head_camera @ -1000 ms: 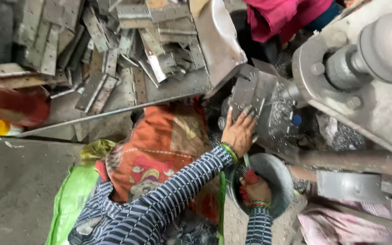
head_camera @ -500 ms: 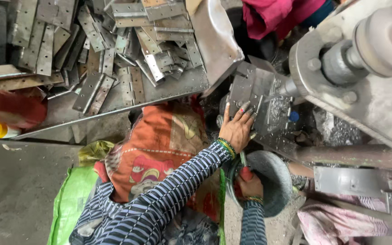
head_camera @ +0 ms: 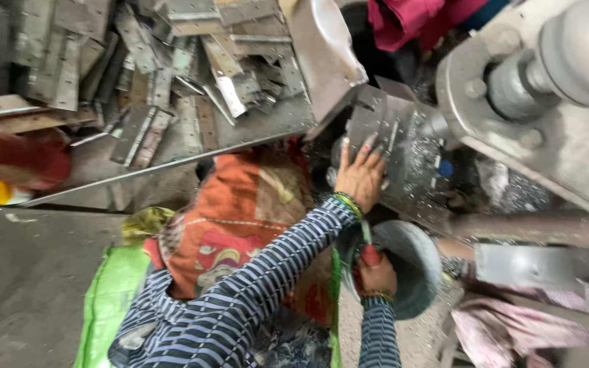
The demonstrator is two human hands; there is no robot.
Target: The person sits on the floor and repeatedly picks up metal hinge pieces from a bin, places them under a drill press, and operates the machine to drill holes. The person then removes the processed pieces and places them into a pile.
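Pressed flat with its fingers spread, the left hand (head_camera: 359, 176) lies on a grey metal plate (head_camera: 403, 146) on the machine; it grasps nothing, the palm only rests on the plate. Green bangles (head_camera: 346, 204) sit on its wrist, just behind the hand, and a striped sleeve (head_camera: 260, 279) runs back from them. Below this hand, the right hand (head_camera: 375, 272) is clenched around a small red thing (head_camera: 369, 254), which I cannot identify, inside a round grey metal bowl (head_camera: 414, 262). To the right of the plate stands the heavy grey machine body (head_camera: 553, 129) with a thick shaft. Up and to the left of the left hand, a metal tray (head_camera: 192, 133) holds a heap of flat metal strips (head_camera: 172, 75). Under the tray, beside the sleeve, lies an orange patterned cloth (head_camera: 240, 211).
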